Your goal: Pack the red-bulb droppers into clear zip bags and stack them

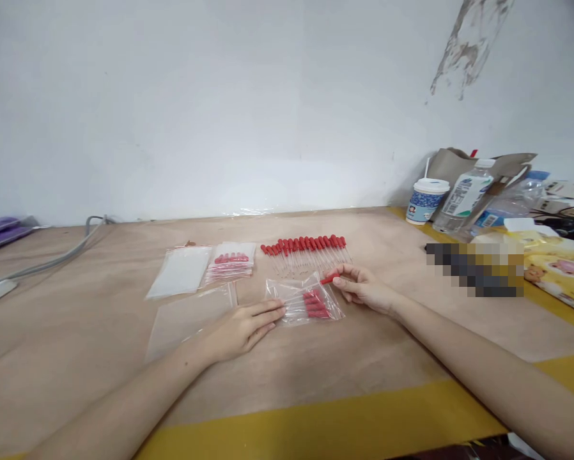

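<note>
A clear plastic zip bag [294, 314] lies on the table in front of me, with several red-bulbed glass droppers [316, 304] side by side in it, bulbs to the right. My left hand [243, 326] rests on the bag's left end, fingers stretched out flat. Between thumb and fingers, my right hand [361, 285] pinches the red bulb of another dropper [330, 278] at the bag's upper right edge. I cannot tell how far its tube reaches into the bag. Just behind, a row of loose droppers [310, 244] lies with bulbs pointing away from me.
Filled bags [232, 260] are stacked left of the row, beside a pile of flat bags [179, 271]. Another flat bag [186, 316] lies near my left forearm. At right stand a paper cup [426, 201], a bottle [464, 198] and a yellow tissue pack [555, 271].
</note>
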Demonstrator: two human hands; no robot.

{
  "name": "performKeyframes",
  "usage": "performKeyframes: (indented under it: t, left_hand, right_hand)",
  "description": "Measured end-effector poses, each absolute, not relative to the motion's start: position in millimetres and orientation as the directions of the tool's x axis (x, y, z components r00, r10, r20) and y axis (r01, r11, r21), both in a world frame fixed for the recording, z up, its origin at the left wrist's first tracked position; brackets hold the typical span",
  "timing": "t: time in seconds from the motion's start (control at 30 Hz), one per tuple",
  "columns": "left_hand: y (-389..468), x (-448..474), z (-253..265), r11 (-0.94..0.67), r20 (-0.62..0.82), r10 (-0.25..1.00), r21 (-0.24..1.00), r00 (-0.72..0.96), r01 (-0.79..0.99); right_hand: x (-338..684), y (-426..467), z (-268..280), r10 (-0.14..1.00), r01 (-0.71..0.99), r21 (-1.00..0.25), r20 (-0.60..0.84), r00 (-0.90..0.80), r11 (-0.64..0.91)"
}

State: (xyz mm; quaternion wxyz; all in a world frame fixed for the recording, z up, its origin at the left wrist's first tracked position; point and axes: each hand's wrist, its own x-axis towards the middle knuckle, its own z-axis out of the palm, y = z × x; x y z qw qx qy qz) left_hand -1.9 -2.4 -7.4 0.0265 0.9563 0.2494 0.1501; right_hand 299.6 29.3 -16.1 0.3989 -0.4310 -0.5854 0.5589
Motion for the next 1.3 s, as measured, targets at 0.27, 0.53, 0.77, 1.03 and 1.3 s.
performKeyframes:
  t: [0.27,0.53,0.77,1.03,1.3]
  left_hand:
    - [-2,-2,-8,-0.871,0.262,0.491,0.155,0.831,0.467]
    - [0,-1,-7,-0.885,0.313,0.465,0.127,0.828,0.449]
    - [0,-2,-7,-0.877,0.305,0.479,0.125,0.823,0.464]
    - [0,-2,-8,-0.868,0.308,0.493,0.11,0.814,0.484]
    - [-3,-4,-6,-0.853,0.301,0.517,0.099,0.801,0.513]
  right_hand:
    - [294,35,-18,0.91,0.16,-0.986,-0.024,-0.415,0.047]
    - [274,35,-23,0.99,0.155,-0.985,0.062,-0.126,0.082]
    - [272,36,-28,0.919,0.433,-0.813,0.307,-0.249,0.389]
    - [272,33,-26,0.943,0.654,-0.695,0.319,-0.094,0.3]
    - [278,37,-22,0.959,0.398,-0.876,0.214,-0.188,0.273]
